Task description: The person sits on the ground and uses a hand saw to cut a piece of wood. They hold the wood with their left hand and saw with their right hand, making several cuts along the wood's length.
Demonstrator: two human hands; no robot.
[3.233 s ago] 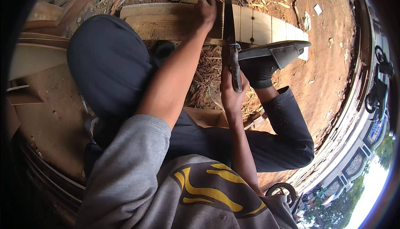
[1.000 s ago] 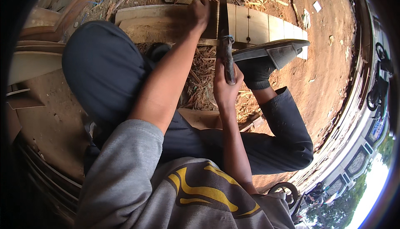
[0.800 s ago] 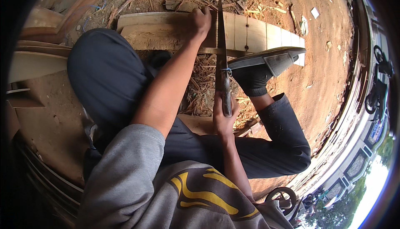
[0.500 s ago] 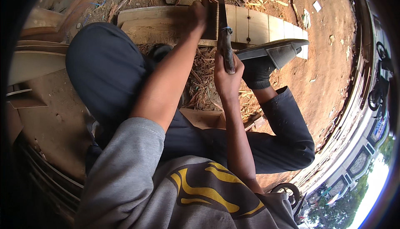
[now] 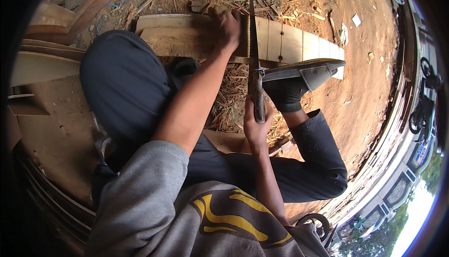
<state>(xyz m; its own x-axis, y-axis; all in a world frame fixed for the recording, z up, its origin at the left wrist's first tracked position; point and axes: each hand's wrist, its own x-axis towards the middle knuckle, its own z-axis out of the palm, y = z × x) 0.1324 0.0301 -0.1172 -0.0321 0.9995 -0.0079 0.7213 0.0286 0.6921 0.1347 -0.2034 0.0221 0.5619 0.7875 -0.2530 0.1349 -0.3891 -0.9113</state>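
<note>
A hand saw point(image 5: 258, 93) with a dark, worn handle is in my right hand point(image 5: 257, 125), whose fingers wrap round the grip. Its long blade points away from me and crosses a pale wooden plank point(image 5: 187, 37). My left hand point(image 5: 228, 28) presses on the plank just left of the blade, fingers spread toward the far edge. Several dark crosswise lines mark the plank to the right of the saw. My right foot, in a black sandal point(image 5: 308, 68), rests against the plank's near side.
Wood shavings and splinters point(image 5: 234, 86) cover the ground below the plank. A wooden block point(image 5: 227, 141) lies between my legs. Boards point(image 5: 47, 72) lean at the left, and a curved timber piece point(image 5: 89, 7) lies at the upper left. Motorbikes point(image 5: 423, 102) stand far off at the right.
My right hand has drawn the saw back toward me. The left hand stays on the plank near the blade, its fingers looking more spread. The whole view has shifted slightly.
</note>
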